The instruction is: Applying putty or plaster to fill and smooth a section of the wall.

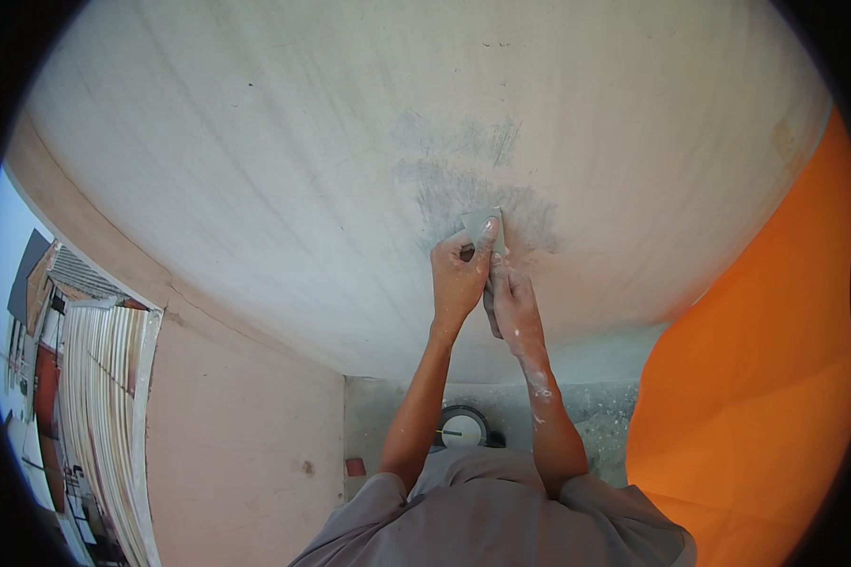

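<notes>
Flat grey-green piece [499, 242], some kind of blade or pad, is up at the pale wall [284, 170], at the near side of a scuffed blue-grey patch [487, 189]. Left hand [457, 283] has it pinched, thumb laid along its face and the fingers tucked round behind. Right hand [517, 307] is curled just below and to the right, thumb by the piece's lower end. Hard to tell whether those fingers are gripping part of it too or just bracing, since that bit's hidden from up here. Pale smears on the hands, and up the right forearm as well.

Going by the streaky marks, this looks like the surfacing step, working the patch over, and it doesn't look evened out yet. Next move probably calls for getting the piece flat to the wall and taking steady strokes across the patch, light enough that a corner doesn't dig in. Round dark-rimmed container [461, 432] sits on the floor between the forearms, nearer the body, and an orange sheet [738, 387] hangs off to the right.
</notes>
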{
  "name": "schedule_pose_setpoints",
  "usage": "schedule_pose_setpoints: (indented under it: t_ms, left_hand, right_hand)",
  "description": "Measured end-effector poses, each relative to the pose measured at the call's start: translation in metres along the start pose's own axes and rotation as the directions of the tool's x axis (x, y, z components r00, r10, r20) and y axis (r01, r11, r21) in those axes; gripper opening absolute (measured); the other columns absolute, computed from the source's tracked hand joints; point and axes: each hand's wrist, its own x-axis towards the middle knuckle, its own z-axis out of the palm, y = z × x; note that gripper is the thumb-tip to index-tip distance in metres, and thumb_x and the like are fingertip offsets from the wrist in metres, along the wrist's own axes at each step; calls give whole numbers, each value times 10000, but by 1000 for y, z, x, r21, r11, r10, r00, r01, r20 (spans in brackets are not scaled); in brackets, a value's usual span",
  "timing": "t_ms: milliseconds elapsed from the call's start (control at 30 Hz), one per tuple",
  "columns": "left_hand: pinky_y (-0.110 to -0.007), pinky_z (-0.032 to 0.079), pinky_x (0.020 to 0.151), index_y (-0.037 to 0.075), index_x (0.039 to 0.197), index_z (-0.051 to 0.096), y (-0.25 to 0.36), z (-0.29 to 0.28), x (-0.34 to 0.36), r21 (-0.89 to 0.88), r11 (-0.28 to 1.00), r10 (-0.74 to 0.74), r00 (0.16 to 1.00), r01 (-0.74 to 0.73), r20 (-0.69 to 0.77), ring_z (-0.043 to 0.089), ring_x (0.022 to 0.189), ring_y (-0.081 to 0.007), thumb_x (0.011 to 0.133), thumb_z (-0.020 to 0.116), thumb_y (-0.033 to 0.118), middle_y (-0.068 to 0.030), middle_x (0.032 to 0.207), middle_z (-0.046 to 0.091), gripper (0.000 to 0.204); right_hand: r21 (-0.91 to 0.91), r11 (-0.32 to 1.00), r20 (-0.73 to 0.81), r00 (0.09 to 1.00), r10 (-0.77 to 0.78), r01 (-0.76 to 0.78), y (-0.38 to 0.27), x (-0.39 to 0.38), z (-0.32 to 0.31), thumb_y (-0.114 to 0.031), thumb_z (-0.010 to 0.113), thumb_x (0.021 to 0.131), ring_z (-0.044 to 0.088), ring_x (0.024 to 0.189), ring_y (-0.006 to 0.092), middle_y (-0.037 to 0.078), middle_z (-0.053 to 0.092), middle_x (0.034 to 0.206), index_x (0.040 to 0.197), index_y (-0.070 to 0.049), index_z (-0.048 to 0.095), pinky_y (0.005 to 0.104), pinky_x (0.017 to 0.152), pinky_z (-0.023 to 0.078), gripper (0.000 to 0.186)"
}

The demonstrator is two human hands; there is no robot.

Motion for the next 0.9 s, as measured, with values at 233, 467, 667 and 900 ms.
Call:
schedule_pose_setpoints:
  t_ms: [233,467,667,900]
  left_hand:
    - [-249,523,655,-91,867,716,18,-15,1,-157,987,46,990,-25,132,657,703,-78,993,690,239,-104,762,758,354]
    - [-253,518,641,-87,893,747,16,-30,17,-184,983,77,962,-28,263,659,693,-82,978,710,226,-101,772,762,327]
    - [-239,530,664,-83,882,737,14,-37,19,-99,994,84,945,-55,317,685,722,-97,981,709,207,-96,793,756,307]
    - [-255,430,543,-73,782,711,9,-33,25,-31,994,110,957,-105,269,537,608,-59,950,744,243,-39,647,647,360]
  right_hand:
    - [-53,997,-189,980,-61,52,-20,6,23,-403,366,1119,434,557,93,-9,439,599,746,-25,529,321,526,346,555]
    - [-65,997,-193,981,27,-40,-22,3,29,-517,349,1096,324,399,39,-75,385,542,750,-113,505,252,359,237,554]
    - [-138,982,-260,961,93,-133,-36,-8,33,-484,355,1100,429,527,124,8,435,568,716,-23,533,351,520,363,626]
    - [-92,990,-226,970,84,-107,-21,-3,31,-585,354,1074,276,390,43,-81,344,550,730,-138,437,258,347,212,569]
